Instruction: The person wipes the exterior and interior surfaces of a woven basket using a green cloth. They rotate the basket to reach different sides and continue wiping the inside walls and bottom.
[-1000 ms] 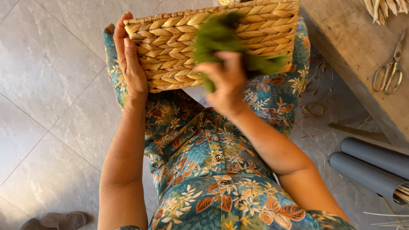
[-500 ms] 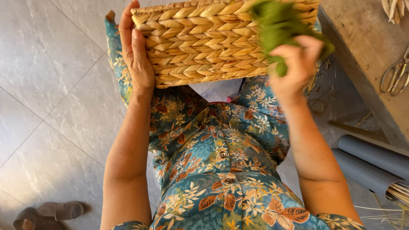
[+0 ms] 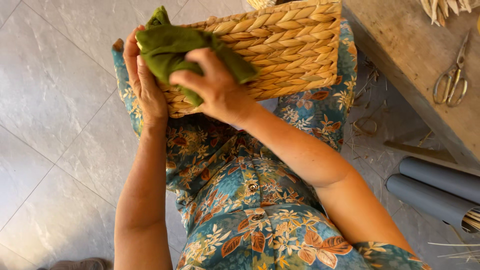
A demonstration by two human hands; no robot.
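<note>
- The grey tiled floor (image 3: 60, 150) fills the left of the scene; we sit above it in a floral dress (image 3: 250, 215).
- A wooden table (image 3: 415, 55) runs along the right, with scissors (image 3: 451, 80) lying on it and grey tubes (image 3: 430, 192) on the floor near its edge.
- The woven basket (image 3: 285, 50) rests on our lap, far from the body, tipped on its side.
- Our left hand (image 3: 145, 85) lies flat and open against the basket's left end, bracing it.
- Our right hand (image 3: 215, 85) is closed around a green cloth (image 3: 172, 42), pressed to the weave.
- We judge that hard rubbing could snag the cloth on a strand, or push the basket off the lap, since only the open palm steadies it.
</note>
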